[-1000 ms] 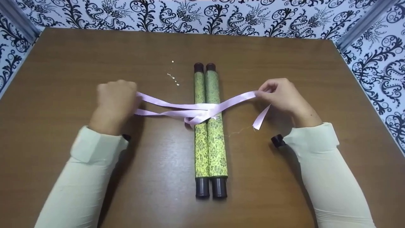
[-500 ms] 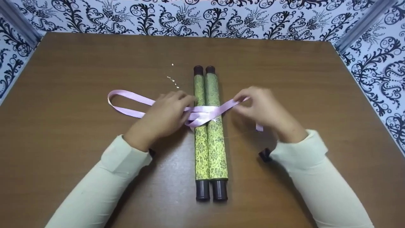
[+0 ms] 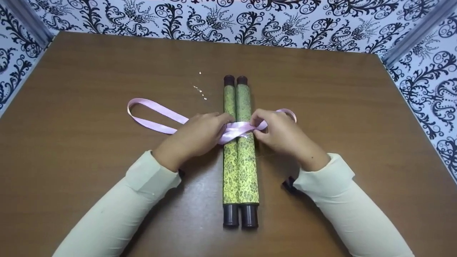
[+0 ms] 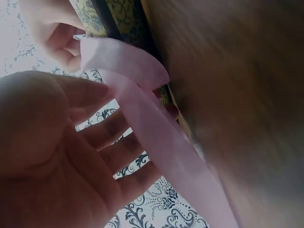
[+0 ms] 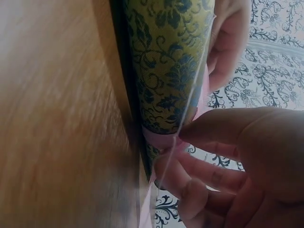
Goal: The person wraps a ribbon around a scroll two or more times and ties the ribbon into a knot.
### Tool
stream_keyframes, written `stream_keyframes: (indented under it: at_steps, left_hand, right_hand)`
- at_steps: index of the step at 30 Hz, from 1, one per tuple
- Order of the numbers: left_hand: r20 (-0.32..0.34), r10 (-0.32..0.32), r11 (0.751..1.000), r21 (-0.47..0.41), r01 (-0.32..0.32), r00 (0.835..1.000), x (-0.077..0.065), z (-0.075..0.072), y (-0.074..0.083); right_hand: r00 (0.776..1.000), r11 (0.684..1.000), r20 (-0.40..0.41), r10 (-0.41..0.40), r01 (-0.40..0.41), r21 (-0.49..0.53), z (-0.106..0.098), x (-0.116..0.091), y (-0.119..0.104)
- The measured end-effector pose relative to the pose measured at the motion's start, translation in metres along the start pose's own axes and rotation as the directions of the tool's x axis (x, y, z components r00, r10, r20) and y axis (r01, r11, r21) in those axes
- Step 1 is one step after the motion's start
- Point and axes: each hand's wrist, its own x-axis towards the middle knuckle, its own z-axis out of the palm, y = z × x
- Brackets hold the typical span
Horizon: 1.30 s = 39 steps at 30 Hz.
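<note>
Two rolled scrolls [image 3: 239, 171] in yellow-green patterned cloth, with dark end knobs, lie side by side on the table. A pink satin ribbon [image 3: 232, 135] runs across their middle. My left hand [image 3: 194, 135] pinches the ribbon at the scrolls' left side, and a long ribbon loop sticks out to the left behind it. In the left wrist view the ribbon [image 4: 152, 128] passes between thumb and fingers. My right hand [image 3: 282, 132] pinches the ribbon by the right scroll; the right wrist view has thumb and finger close on the ribbon [image 5: 159, 139], against the patterned roll [image 5: 166, 61].
The brown wooden table [image 3: 89, 89] stands against white walls [image 3: 214, 21] with a black scroll pattern. A few small pale flecks [image 3: 200, 89] lie left of the scrolls' far half. A small black piece [image 3: 288, 185] shows by the right cuff.
Both hands have come inward from wide apart to the scrolls. The left hand has let the ribbon's far loop drop on the left and grips nearer the middle.
</note>
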Motion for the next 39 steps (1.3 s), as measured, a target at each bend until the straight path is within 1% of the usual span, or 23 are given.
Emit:
stream_keyframes:
  at_steps: [5,9,11,14,16,18,20,25,27,30,33,35,37,39]
  left_hand:
    - [-0.020,-0.001,1.000,0.010,0.001,1.000,0.004,0.003,0.001]
    - [-0.024,-0.012,0.999,0.034,0.013,1.000,0.004,0.004,0.003]
    - [-0.023,-0.017,0.999,0.043,0.018,1.000,0.005,0.004,0.006]
    - [-0.044,-0.009,0.999,0.046,0.011,0.999,0.004,0.004,0.009]
    - [-0.058,-0.009,0.999,0.036,0.011,0.998,0.004,0.003,0.010]
    - [-0.075,-0.008,1.000,0.025,0.010,0.997,0.004,0.003,0.011]
    - [-0.085,-0.022,1.000,0.000,0.022,0.996,0.005,0.002,0.010]
    - [-0.102,-0.057,0.995,-0.082,0.048,0.993,0.006,0.002,0.008]
    - [-0.104,-0.053,0.993,-0.107,0.042,0.993,0.006,0.002,0.008]
    - [-0.085,-0.046,0.990,-0.136,0.034,0.995,0.005,0.003,0.009]
    - [-0.063,-0.044,0.980,-0.195,0.031,0.997,0.005,0.003,0.010]
    - [-0.057,-0.048,0.975,-0.222,0.034,0.997,0.004,0.003,0.011]
    - [-0.059,-0.048,0.974,-0.223,0.034,0.997,0.004,0.002,0.012]
    - [-0.070,-0.037,0.984,-0.178,0.024,0.997,0.004,0.002,0.013]
  right_hand:
    - [0.999,1.000,-0.042,-0.019,0.018,-0.013,-0.001,0.008,0.000]
    - [0.991,0.999,-0.133,-0.034,0.039,0.033,-0.002,0.016,-0.003]
    - [0.979,0.997,-0.199,-0.033,0.046,0.062,-0.004,0.017,-0.003]
    - [0.967,0.993,-0.254,-0.026,0.055,0.105,-0.006,0.018,-0.005]
    - [0.966,0.989,-0.258,-0.022,0.059,0.136,-0.006,0.018,-0.006]
    - [0.970,0.985,-0.244,-0.014,0.056,0.166,-0.006,0.019,-0.006]
    - [0.974,0.980,-0.228,-0.005,0.050,0.191,-0.005,0.019,-0.006]
    - [0.974,0.981,-0.225,0.002,0.042,0.188,-0.004,0.020,-0.003]
    - [0.971,0.982,-0.241,0.002,0.043,0.182,-0.004,0.020,-0.002]
    - [0.959,0.982,-0.283,0.005,0.049,0.183,-0.005,0.021,0.000]
    - [0.946,0.980,-0.324,-0.002,0.066,0.187,-0.005,0.020,0.001]
    - [0.942,0.978,-0.336,-0.012,0.080,0.190,-0.005,0.020,0.001]
    - [0.941,0.977,-0.337,-0.020,0.090,0.192,-0.004,0.020,0.001]
    - [0.947,0.974,-0.321,-0.019,0.089,0.206,-0.004,0.020,0.002]
